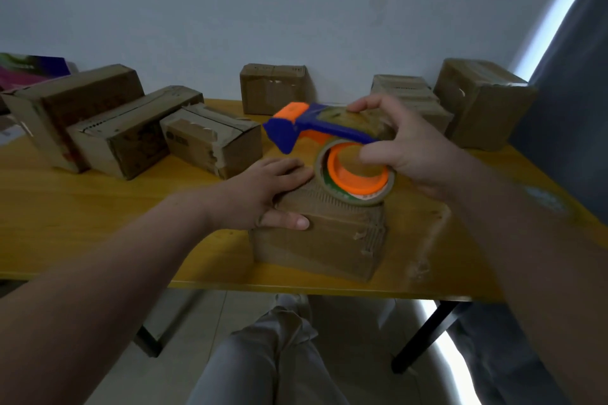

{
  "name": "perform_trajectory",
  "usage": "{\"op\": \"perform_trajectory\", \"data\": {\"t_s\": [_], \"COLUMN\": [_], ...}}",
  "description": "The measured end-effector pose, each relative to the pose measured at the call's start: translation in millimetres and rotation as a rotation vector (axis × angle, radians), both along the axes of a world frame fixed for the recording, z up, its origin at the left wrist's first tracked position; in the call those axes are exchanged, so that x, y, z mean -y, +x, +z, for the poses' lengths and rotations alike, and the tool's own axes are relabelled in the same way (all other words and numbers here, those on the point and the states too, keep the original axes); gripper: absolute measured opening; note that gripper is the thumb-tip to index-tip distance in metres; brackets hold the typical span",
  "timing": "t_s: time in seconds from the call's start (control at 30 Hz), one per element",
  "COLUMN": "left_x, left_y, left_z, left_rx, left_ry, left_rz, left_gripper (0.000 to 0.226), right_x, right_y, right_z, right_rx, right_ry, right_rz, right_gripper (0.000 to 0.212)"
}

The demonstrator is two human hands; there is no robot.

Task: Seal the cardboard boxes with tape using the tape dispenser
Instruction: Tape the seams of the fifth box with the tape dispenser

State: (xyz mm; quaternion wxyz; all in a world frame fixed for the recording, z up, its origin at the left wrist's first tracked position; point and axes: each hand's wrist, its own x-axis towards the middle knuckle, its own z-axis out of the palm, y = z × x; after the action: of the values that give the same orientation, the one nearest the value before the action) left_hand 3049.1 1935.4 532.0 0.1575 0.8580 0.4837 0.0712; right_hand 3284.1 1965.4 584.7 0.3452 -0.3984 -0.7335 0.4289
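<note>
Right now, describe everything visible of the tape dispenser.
The tape dispenser is plastic: blue frame, orange nose, orange hub carrying a roll of brownish tape. The right hand grips it, fingers over the top, thumb at the hub. It hangs tilted over the near cardboard box, roll lowest; whether it touches the box is unclear.

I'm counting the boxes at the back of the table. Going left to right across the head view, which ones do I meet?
Large box at the far left → long box → small torn box → box against the wall → low ribbed box → large box at the far right.
</note>
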Motion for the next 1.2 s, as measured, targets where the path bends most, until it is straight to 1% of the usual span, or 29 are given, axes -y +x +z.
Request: {"op": "perform_trajectory", "data": {"t_s": [0.13, 0.23, 0.27, 0.3, 0.33, 0.4, 0.43, 0.47, 0.53, 0.57, 0.6, 0.67, 0.73, 0.8, 0.97, 1.03, 1.2], "left_x": [1.3, 6.2, 7.4, 8.8, 8.6, 6.7, 5.6, 4.9, 6.1, 6.9, 6.8, 4.8, 4.1, 4.5, 6.4, 9.0, 11.5], "left_y": [2.2, 1.3, 0.5, -0.5, -1.5, -3.3, -3.9, -3.8, -1.5, -0.2, 1.3, 5.0, 8.0, 7.1, -5.5, -15.8, -22.1], "left_z": [0.7, 4.6, 7.0, 9.4, 11.5, 15.0, 18.1, 22.8, 34.0, 38.6, 41.5, 45.6, 48.8, 50.0, 47.3, 42.2, 21.4], "left_rx": [0.036, 0.135, 0.210, 0.309, 0.421, 0.654, 0.789, 0.944, 1.241, 1.324, 1.358, 1.365, 1.325, 1.274, 1.101, 1.079, 1.034], "left_ry": [-0.015, -0.065, -0.083, -0.093, -0.088, -0.066, -0.114, -0.234, -0.561, -0.686, -0.757, -0.772, -0.740, -0.702, -0.510, -0.431, -0.317], "left_rz": [0.033, 0.108, 0.152, 0.216, 0.305, 0.551, 0.675, 0.769, 0.830, 0.828, 0.819, 0.798, 0.782, 0.782, 0.847, 0.892, 0.975], "left_gripper": [0.092, 0.089, 0.082, 0.071, 0.055, 0.023, 0.018, 0.021, 0.036, 0.041, 0.043, 0.033, 0.017, 0.010, 0.012, 0.011, 0.007], "right_x": [-1.9, -1.9, -1.6, -1.5, -1.8, -2.4, -2.7, -2.8, -2.6, -2.2, -1.7, -0.4, 0.9, 2.2, 3.2, 3.2, 5.0], "right_y": [9.5, 13.9, 14.8, 15.6, 16.3, 17.2, 17.3, 17.3, 17.3, 17.3, 17.4, 16.9, 16.0, 13.8, 8.5, 10.9, 10.6], "right_z": [-2.0, -4.2, -4.9, -5.6, -6.4, -8.2, -9.3, -10.1, -10.8, -10.9, -10.6, -8.8, -6.8, -4.4, 12.0, 19.6, 27.9], "right_rx": [-0.010, 0.010, 0.008, -0.003, -0.019, -0.042, -0.045, -0.045, -0.044, -0.039, -0.031, -0.009, 0.021, 0.065, 0.214, 0.282, 0.414], "right_ry": [-0.044, -0.031, -0.028, -0.028, -0.028, -0.022, -0.014, -0.006, 0.005, 0.009, 0.016, 0.032, 0.042, 0.058, 0.079, 0.084, 0.100], "right_rz": [0.033, 0.041, 0.045, 0.052, 0.058, 0.061, 0.063, 0.066, 0.074, 0.076, 0.075, 0.068, 0.054, 0.046, 0.079, 0.082, 0.091], "right_gripper": [0.060, 0.060, 0.060, 0.060, 0.060, 0.060, 0.059, 0.059, 0.059, 0.059, 0.059, 0.060, 0.060, 0.059, 0.055, 0.054, 0.052]}}
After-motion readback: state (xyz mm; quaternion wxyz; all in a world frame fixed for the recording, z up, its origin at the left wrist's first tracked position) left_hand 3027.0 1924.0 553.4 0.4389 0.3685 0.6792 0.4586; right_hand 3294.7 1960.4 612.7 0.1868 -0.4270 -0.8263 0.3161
